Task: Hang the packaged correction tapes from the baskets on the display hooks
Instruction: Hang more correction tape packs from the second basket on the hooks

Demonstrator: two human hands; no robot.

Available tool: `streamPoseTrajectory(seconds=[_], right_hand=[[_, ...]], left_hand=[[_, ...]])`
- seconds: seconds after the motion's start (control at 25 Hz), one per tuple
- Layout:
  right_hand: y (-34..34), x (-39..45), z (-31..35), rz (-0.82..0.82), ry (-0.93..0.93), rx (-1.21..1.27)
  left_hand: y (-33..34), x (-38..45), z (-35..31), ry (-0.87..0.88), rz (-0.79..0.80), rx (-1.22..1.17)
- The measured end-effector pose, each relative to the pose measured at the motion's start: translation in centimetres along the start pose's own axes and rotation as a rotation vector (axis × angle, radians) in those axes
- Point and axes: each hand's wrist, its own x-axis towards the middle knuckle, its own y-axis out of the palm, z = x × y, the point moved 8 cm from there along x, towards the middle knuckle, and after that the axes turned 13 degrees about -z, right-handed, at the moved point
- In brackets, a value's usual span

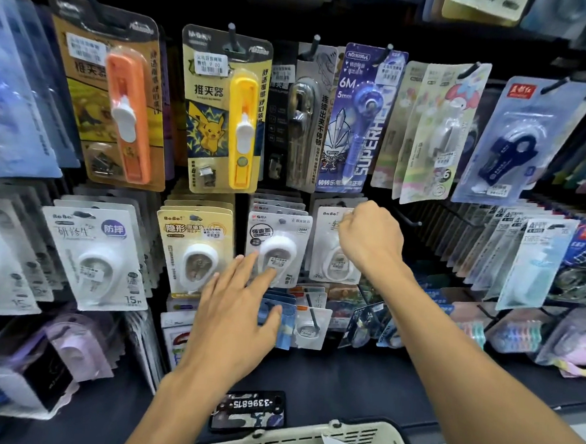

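Observation:
My right hand (pixel 369 238) is raised at the middle row of hooks and pinches the top of a white BoBo correction tape pack (pixel 332 255) hanging there. My left hand (pixel 236 307) is open with fingers spread. Its fingertips touch the lower part of the white M&G correction tape pack (pixel 278 248) on the hook just to the left. A cream plastic basket (pixel 309 440) sits at the bottom edge, with a pale pack partly visible inside.
Hooks full of carded stationery cover the wall: an orange clip pusher (pixel 128 109), a yellow one (pixel 242 129), a blue Superhero tape (pixel 363 116). A bare hook (pixel 410 218) juts out right of my right hand. A numbered tag (pixel 249 406) lies on the dark shelf.

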Motion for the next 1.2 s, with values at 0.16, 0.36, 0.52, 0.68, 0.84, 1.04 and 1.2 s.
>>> streamPoseTrajectory(seconds=[0.16,0.36,0.52,0.68,0.84,1.04,1.2], right_hand=[[0.4,0.1,0.1,0.059,-0.053,0.035],[1.5,-8.2,-6.8,0.115,0.097,0.370],[10.8,-28.4,-15.3,0.713,0.118,0.088],[15.1,-38.6,-15.6,0.936,-0.244,-0.021],[16.5,-44.6,-12.8,1.011,-0.572,-0.089],[17.2,-46.5,-12.8,0.954,-0.639,-0.275],[15.9,-41.7,-13.7,1.147,-0.158,0.151]], left_hand=[[0.5,-0.3,-1.0,0.029,0.004,-0.025],[4.4,-2.4,-0.1,-0.060,0.240,-0.162],[14.0,-12.4,3.2,-0.069,0.802,0.025],[18.8,-22.9,9.2,-0.208,1.089,0.096],[18.1,-21.8,9.9,-0.154,0.858,0.164],[17.9,-20.0,10.2,-0.204,0.755,0.142],[17.2,-19.2,12.3,-0.477,0.635,-0.131]])
